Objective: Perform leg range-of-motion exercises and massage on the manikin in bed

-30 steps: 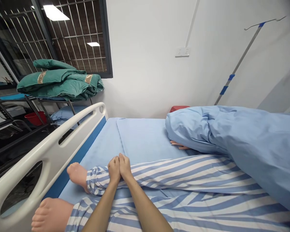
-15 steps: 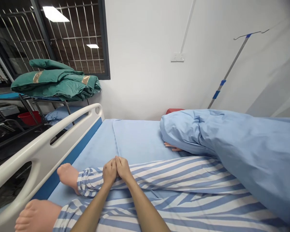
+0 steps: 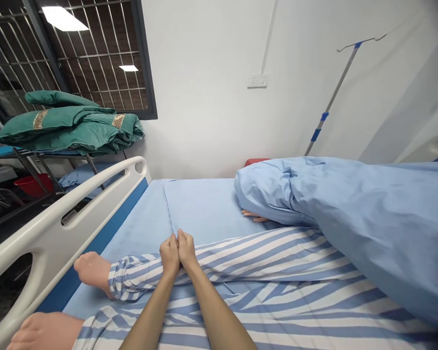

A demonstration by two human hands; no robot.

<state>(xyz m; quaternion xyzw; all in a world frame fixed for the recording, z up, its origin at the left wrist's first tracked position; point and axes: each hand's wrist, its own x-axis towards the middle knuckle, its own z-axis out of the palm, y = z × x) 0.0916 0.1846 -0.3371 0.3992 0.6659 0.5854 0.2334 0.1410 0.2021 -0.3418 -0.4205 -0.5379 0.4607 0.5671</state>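
Note:
Above the lower part of the far leg of a figure in blue-and-white striped trousers (image 3: 255,255), my left hand (image 3: 170,253) and my right hand (image 3: 186,248) are closed side by side, touching each other. Their fingers are curled, and what they hold, if anything, is hidden. A crease in the light blue sheet (image 3: 200,201) runs from the bed's far edge down to my hands. The far bare foot (image 3: 92,273) and near bare foot (image 3: 45,333), smooth like a manikin's, lie to the left. Fingertips of the figure's hand (image 3: 254,216) show beneath a blue quilt (image 3: 336,194).
A white bed-end board (image 3: 82,214) with cut-out handles rises on the left. Beyond it, folded green bedding (image 3: 73,126) lies on a metal-framed stand, near a red basin (image 3: 33,184). An IV pole (image 3: 332,97) stands against the wall behind the bed.
The view has shifted slightly right, so the surroundings appear further left. My hands have stayed together over the far leg, with their fingers curled more tightly into fists.

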